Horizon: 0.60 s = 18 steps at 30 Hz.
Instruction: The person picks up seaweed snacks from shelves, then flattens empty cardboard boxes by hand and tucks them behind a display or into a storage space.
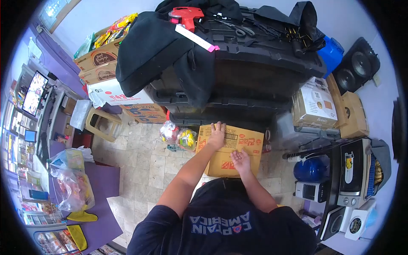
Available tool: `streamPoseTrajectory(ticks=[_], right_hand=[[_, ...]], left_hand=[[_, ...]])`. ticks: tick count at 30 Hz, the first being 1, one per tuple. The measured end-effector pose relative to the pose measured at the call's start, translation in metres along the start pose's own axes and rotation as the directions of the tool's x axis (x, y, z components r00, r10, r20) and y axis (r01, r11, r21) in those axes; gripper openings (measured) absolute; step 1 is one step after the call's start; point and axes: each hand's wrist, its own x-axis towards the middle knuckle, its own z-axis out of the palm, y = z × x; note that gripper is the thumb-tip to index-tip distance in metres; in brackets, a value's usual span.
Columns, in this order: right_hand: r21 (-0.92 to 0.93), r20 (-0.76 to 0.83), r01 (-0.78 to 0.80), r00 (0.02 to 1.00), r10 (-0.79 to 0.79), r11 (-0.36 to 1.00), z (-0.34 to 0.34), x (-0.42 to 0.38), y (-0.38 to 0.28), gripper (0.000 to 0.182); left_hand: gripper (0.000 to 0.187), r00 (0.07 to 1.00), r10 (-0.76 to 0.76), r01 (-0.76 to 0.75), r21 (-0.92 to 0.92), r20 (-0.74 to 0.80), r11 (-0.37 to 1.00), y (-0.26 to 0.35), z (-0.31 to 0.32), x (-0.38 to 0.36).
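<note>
A brown cardboard box (227,146) with red and dark print is on the floor in front of me, close to my body. My left hand (216,135) lies flat on its top near the far edge, fingers stretched out. Over the nearer part of the same box is my right hand (241,161), its palm turned upward and its fingers loosely bent and apart. Nothing shows in either hand. Clear plastic bags with colourful contents (186,138) sit just left of the box.
Large black storage bins (250,80) stand beyond the box, with a black cloth (148,55), a red label gun (187,18) and scissors (241,30) on top. A beige stool (104,123) is at left. Shelving with an oven (352,170) stands at right.
</note>
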Motion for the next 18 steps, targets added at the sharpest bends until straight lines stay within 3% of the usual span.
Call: streamPoseTrajectory(ticks=[4, 7, 10, 13, 15, 18], right_hand=[[0.092, 0.008, 0.04, 0.999, -0.041, 0.995, -0.007, 0.01, 0.001, 0.024], [0.143, -0.07, 0.097, 0.994, -0.088, 0.985, -0.009, 0.001, 0.001, 0.03], [0.148, 0.08, -0.008, 0.997, -0.004, 0.989, -0.029, 0.02, -0.005, 0.035], [-0.013, 0.122, -0.019, 0.992, 0.02, 1.0, -0.022, 0.019, -0.015, 0.034], [-0.2, 0.121, -0.039, 0.991, 0.064, 0.979, 0.033, -0.01, -0.014, 0.031], [-0.408, 0.147, 0.026, 0.988, 0.038, 0.913, 0.101, -0.011, -0.018, 0.028]], left_hand=[[0.102, 0.999, 0.025, -0.025, 0.002, -0.038, 1.0, -0.006, 0.013, 0.007], [0.102, 0.999, 0.033, -0.034, 0.046, 0.017, 0.998, 0.001, 0.0, 0.003], [0.103, 0.999, 0.016, -0.019, 0.082, 0.031, 0.996, -0.003, 0.008, -0.002], [0.099, 0.999, 0.027, -0.026, 0.032, -0.034, 0.999, -0.008, 0.014, -0.014], [0.093, 0.994, 0.076, -0.078, -0.023, -0.075, 0.997, -0.003, 0.002, -0.028], [0.095, 0.997, -0.072, 0.067, -0.149, -0.029, 0.987, 0.004, 0.005, -0.033]])
